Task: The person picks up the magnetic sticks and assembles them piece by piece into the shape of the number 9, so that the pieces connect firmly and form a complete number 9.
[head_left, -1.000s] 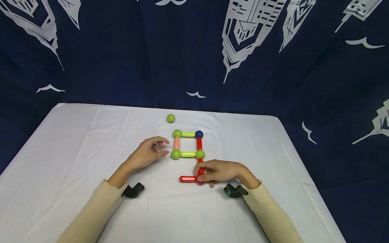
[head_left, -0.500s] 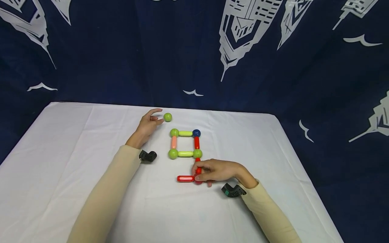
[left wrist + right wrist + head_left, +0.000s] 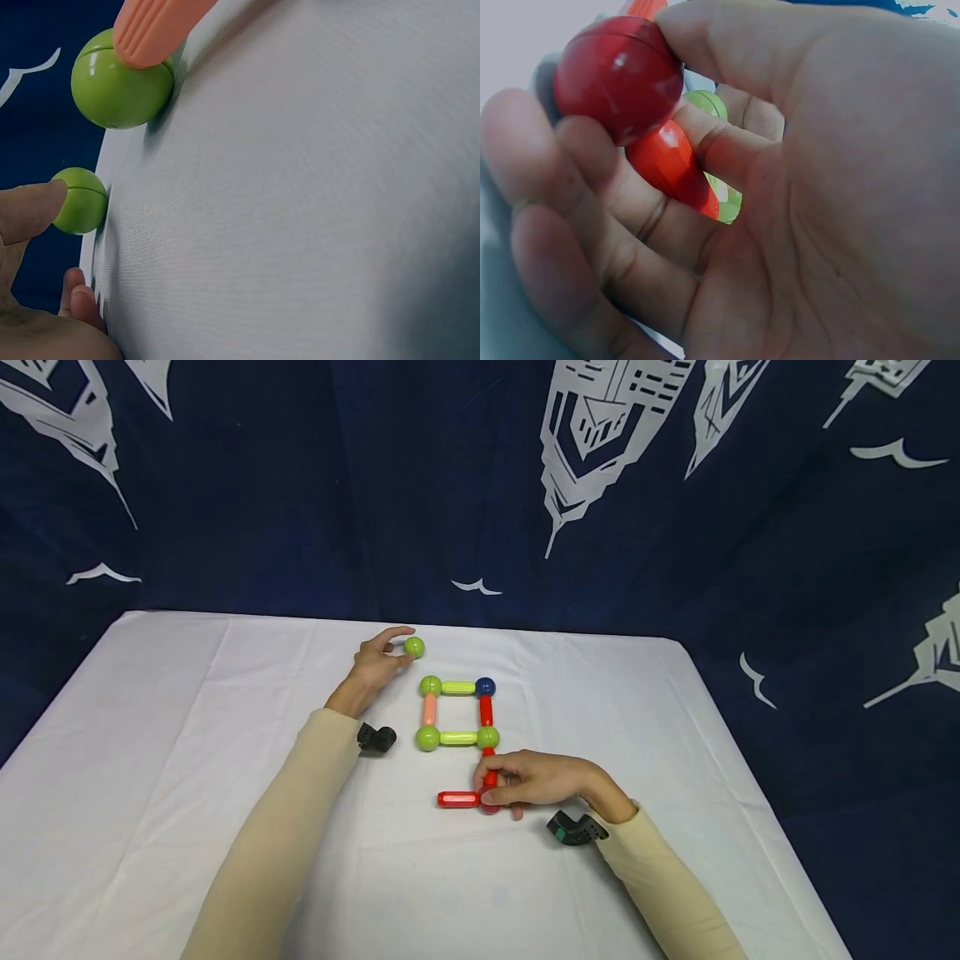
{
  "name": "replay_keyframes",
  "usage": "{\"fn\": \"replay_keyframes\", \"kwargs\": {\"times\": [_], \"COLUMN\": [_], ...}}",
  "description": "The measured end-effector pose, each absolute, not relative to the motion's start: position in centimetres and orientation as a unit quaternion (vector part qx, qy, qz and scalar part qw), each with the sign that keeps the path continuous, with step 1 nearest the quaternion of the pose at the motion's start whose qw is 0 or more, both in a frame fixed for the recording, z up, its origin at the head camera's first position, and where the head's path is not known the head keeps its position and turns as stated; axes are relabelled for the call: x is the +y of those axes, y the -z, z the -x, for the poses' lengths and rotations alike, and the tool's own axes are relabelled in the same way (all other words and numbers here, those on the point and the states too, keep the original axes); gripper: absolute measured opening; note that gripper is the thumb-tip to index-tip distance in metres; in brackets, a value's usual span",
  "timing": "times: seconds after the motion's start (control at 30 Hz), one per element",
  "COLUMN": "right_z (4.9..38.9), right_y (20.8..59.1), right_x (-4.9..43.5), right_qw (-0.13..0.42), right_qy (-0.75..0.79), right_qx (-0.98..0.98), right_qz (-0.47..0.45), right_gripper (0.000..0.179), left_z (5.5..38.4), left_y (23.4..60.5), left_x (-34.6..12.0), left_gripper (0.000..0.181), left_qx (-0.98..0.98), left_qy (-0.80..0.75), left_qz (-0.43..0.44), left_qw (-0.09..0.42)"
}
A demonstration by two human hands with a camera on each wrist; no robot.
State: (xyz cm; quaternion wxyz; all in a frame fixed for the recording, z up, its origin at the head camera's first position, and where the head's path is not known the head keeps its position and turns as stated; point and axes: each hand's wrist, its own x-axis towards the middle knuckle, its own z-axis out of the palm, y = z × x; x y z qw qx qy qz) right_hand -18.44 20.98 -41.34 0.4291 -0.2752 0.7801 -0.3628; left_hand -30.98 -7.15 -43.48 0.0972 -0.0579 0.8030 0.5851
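At the far side of the table, my left hand (image 3: 375, 664) has its thumb and index finger around a loose green ball (image 3: 414, 647). The left wrist view shows the thumb over that ball's edge; the index fingertip is hidden there. My right hand (image 3: 536, 778) holds a red ball (image 3: 619, 79) at the near corner, fingers curled about it. One red stick (image 3: 457, 799) points left from this ball; another red stick (image 3: 671, 165) runs away to a green ball (image 3: 488, 737). Beyond lies a square of balls and sticks, including a pink stick (image 3: 430, 710) and a blue ball (image 3: 486, 687).
The pieces lie on a white-covered table (image 3: 615, 710). Behind its far edge hangs a dark blue cloth (image 3: 300, 485) with white building and bird prints. A black wrist camera (image 3: 377, 738) sits at the left cuff, another black wrist camera (image 3: 577, 828) at the right.
My left hand has moved from beside the square up to the loose green ball, and its thumb and index finger have come around it. My right hand stays at the red ball.
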Motion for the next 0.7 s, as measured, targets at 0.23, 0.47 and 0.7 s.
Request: {"fn": "replay_keyframes", "kwargs": {"times": [0.23,0.47,0.7], "right_z": [18.4,18.3,18.4], "right_y": [41.5,41.7,41.7], "right_x": [21.1,21.1,21.2], "right_qw": [0.426,0.428,0.421], "right_qy": [0.368,0.376,0.373], "right_qx": [0.779,0.773,0.775], "right_qz": [0.276,0.279,0.286], "right_gripper": [0.009,0.009,0.009], "left_z": [31.1,30.9,30.6], "left_y": [43.3,43.5,43.6], "left_x": [-6.9,-6.3,-6.0], "left_gripper": [0.051,0.046,0.038], "left_qx": [0.810,0.832,0.849], "left_qy": [-0.575,-0.544,-0.522], "left_qz": [0.065,0.072,0.062], "left_qw": [0.098,0.080,0.053]}}
